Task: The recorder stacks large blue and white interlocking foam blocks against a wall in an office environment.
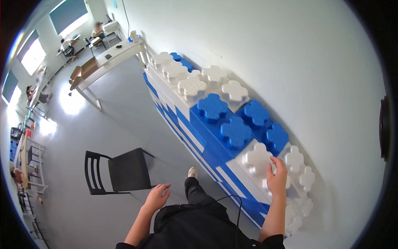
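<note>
My left hand (158, 196) hangs in the air above the floor, thumb apart from the loosely bent fingers, with nothing in it. Close beside it in the picture stands a black chair (129, 171) with a slatted back. On my other side, my right hand (276, 178) holds nothing, its thumb and fingers spread. It overlaps a white giant building block (256, 155) with flower-shaped studs; whether they touch I cannot tell. Blue giant building blocks (236, 130) adjoin it, part of a low stacked wall of blue and white blocks.
A pale wall (326, 109) runs behind the block stack. Farther off, a white table (116, 51) bears an open cardboard box (85, 68) and small dark items. Several people sit at desks along the windows. A black cable (240, 205) hangs at my waist.
</note>
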A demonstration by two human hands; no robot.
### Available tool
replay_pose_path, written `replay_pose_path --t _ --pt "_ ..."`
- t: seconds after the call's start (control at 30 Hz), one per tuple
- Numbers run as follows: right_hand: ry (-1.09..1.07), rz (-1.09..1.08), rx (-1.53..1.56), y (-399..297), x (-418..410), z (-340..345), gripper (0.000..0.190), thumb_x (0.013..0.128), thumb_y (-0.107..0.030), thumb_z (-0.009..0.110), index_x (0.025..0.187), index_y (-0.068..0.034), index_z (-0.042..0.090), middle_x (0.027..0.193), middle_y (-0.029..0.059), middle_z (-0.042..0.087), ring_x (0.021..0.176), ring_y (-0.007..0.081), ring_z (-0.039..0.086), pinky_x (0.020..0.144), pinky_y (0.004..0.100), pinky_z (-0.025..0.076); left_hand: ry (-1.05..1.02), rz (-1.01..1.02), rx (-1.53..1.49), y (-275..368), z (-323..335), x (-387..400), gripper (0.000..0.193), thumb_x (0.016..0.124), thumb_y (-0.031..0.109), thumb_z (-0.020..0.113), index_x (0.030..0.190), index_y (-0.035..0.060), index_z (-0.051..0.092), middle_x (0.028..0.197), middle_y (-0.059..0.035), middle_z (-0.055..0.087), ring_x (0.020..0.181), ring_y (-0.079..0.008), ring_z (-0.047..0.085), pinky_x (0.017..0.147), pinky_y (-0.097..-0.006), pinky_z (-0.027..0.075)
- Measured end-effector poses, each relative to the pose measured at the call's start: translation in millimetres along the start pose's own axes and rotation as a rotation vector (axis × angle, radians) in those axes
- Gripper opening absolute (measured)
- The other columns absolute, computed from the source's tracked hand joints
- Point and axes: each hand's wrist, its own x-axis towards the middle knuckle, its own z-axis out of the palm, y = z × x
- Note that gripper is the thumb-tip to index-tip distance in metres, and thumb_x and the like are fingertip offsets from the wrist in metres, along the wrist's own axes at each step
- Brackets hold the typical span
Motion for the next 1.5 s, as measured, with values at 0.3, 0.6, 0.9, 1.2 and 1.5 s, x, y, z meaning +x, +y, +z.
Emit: replay_pose_path --t 0.3,0.6,0.9,1.2,1.5 --pt "-0.288 -0.283 0.027 -99 128 112 0.032 0.091 -0.011 0.069 0.121 0.0 0.066 0.123 0.0183 0.067 0.116 0.0375 0.062 0.103 0.0427 0.049 0.041 0.065 0.1 -11 -87 123 0.034 0.098 0.022 0.064 0.126 0.0043 0.067 0.114 -0.018 0.07 0.107 -0.0359 0.067 0.093 -0.0435 0.053" --pt "-0.432 -0.333 -0.022 -184 231 226 0.044 0.089 -0.017 0.071 0.129 0.001 0.062 0.138 0.0215 0.057 0.127 0.0424 0.051 0.11 0.0483 0.043 0.131 0.017 0.014 -21 -180 208 0.034 0.098 0.018 0.064 0.128 0.0026 0.066 0.114 -0.0175 0.069 0.106 -0.0344 0.067 0.092 -0.0423 0.053" --pt "-0.334 -0.226 -0.109 -261 286 342 0.065 0.087 -0.018 0.075 0.144 -0.001 0.048 0.15 0.0277 0.041 0.136 0.0461 0.04 0.114 0.052 0.038 0.117 -0.089 -0.003 -123 -296 277 0.031 0.096 0.015 0.064 0.125 0.0037 0.068 0.117 -0.0172 0.07 0.11 -0.0338 0.067 0.093 -0.041 0.053" --pt "-0.352 -0.081 -0.209 -301 311 373 0.073 0.085 -0.019 0.077 0.148 -0.001 0.043 0.151 0.0282 0.04 0.139 0.0469 0.036 0.116 0.0559 0.033 0.147 0.002 0.0 -148 -363 389 0.031 0.097 0.015 0.063 0.124 0.0023 0.068 0.117 -0.0167 0.071 0.107 -0.031 0.068 0.085 -0.0397 0.054" --pt "-0.325 0.014 -0.112 -308 335 401 0.079 0.085 -0.027 0.078 0.148 0.002 0.041 0.149 0.0334 0.039 0.138 0.0528 0.034 0.117 0.0621 0.027 -0.051 0.239 0.028 -81 -369 509 0.032 0.097 0.018 0.063 0.126 0.0054 0.067 0.116 -0.0162 0.07 0.109 -0.0368 0.065 0.094 -0.0444 0.052"
